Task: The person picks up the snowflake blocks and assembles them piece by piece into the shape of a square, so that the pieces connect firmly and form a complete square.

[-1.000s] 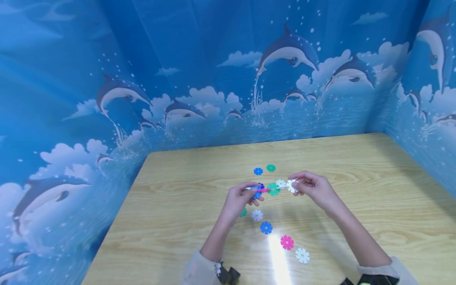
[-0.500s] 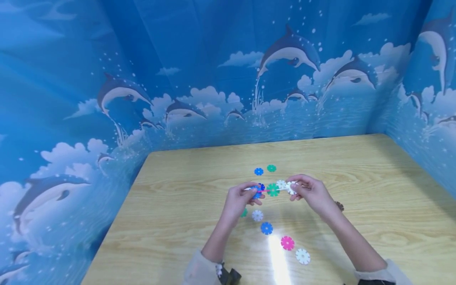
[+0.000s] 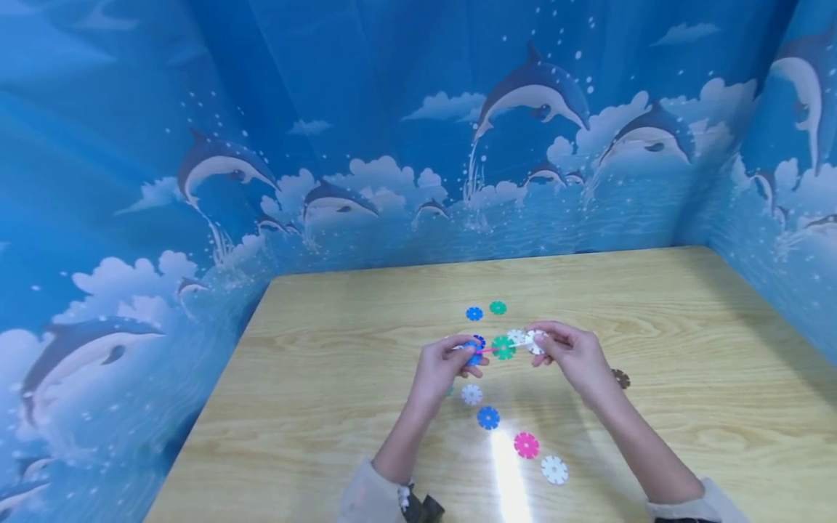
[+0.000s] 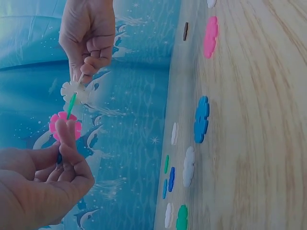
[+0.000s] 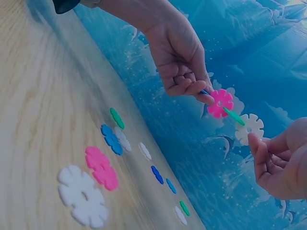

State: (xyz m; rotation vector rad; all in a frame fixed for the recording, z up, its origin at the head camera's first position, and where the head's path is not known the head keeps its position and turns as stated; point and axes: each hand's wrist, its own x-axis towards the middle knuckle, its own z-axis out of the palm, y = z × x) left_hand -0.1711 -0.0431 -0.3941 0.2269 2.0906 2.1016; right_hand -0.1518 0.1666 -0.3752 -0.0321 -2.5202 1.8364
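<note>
Above wood tabletop (image 3: 353, 392), betw L hand (image 3: 445, 361) and R hand (image 3: 572, 352): holding linked disc chain (image 3: 503, 348) airborne, pinched at blue end disc (image 3: 474, 359) by L, at white end disc (image 3: 532, 345) by R. Running approx L-to-R along long axis, angled slightly up twd R in head view.

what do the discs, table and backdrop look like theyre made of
Discs: probably plastic, fairly smooth; flat, evenly coloured, cleanly notched.
Table: wood or wood-look laminate, somewhat glossy; grain shows, with a bright reflected streak.
Backdrop: thin plastic or fabric sheet, can't tell which, perhaps slightly shiny; it shows creases.
</note>
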